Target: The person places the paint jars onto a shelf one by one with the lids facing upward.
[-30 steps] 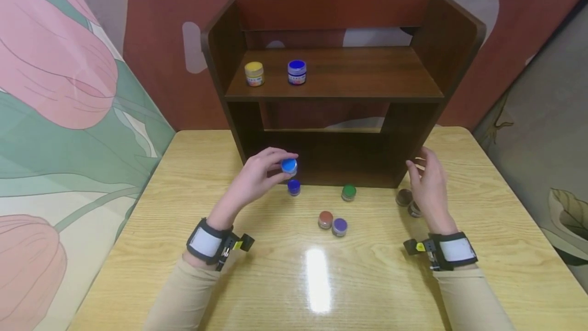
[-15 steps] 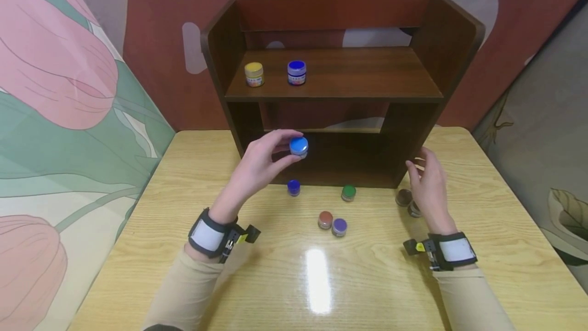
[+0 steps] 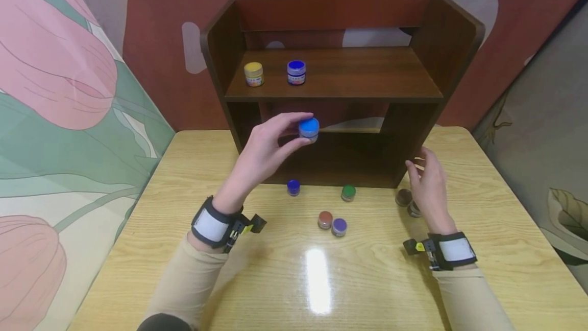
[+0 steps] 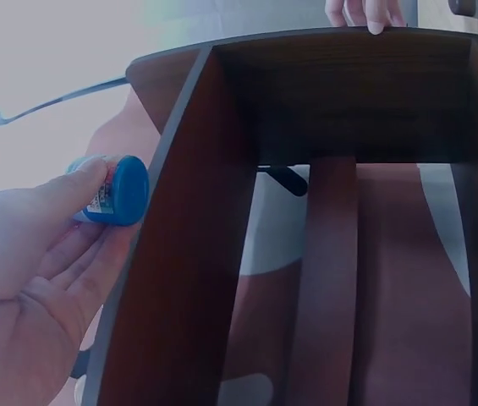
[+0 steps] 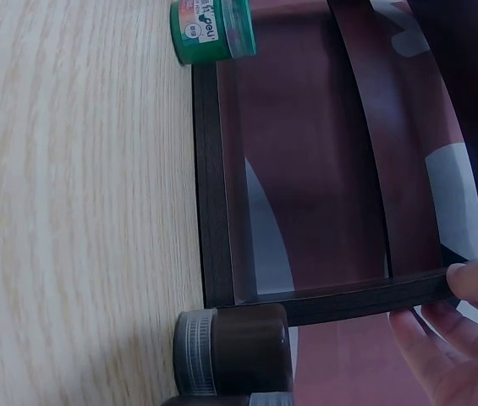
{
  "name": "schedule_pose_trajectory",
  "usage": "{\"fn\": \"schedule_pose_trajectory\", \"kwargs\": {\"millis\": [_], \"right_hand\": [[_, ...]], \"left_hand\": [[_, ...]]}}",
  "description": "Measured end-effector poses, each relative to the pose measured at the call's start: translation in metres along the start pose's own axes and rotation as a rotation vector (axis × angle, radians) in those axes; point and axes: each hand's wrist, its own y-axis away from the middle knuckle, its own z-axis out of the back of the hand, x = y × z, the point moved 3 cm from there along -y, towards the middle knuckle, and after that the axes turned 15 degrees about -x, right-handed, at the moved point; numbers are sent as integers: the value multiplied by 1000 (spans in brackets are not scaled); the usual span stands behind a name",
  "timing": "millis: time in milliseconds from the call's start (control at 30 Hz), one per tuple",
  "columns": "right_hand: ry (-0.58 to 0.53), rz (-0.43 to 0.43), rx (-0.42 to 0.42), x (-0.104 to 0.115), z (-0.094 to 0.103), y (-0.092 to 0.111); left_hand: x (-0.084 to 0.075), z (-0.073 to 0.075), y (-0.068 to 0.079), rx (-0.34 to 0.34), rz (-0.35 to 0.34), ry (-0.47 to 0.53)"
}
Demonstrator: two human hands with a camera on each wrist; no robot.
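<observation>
My left hand [image 3: 264, 149] pinches a light-blue paint jar [image 3: 309, 129] between thumb and fingers, in front of the wooden shelf [image 3: 358, 73] and a little below its upper board. In the left wrist view the jar [image 4: 124, 190] lies sideways in the grip, beside the board's edge. At the shelf's right side panel is my right hand [image 3: 431, 188]. The right wrist view has its thumb [image 5: 474, 281] on one face of that panel and its fingers on the other, holding the edge. A yellow jar [image 3: 254, 74] and a dark-blue jar [image 3: 296, 72] stand on the upper board.
On the table [image 3: 367, 280], before the shelf, stand a blue jar [image 3: 293, 188], a green jar [image 3: 348, 193], a reddish-brown jar [image 3: 325, 220] and a purple jar [image 3: 339, 227]. Two dark jars [image 3: 403, 197] sit by my right hand, one partly hidden.
My left hand has raised the light-blue jar from just above the table, moving it slightly right, toward the upper board. My right hand stays at the side panel.
</observation>
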Motion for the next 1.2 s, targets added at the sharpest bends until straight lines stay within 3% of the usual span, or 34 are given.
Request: {"fn": "schedule_pose_trajectory", "kwargs": {"millis": [533, 800, 1200], "right_hand": [[-11, 6, -6, 0, -1, 0], [-11, 12, -9, 0, 0, 0], [-31, 9, -5, 0, 1, 0]], "left_hand": [[-21, -12, -39, -124, -102, -61], [-21, -23, -60, -138, -79, -68], [-21, -40, -81, -95, -32, -144]]}}
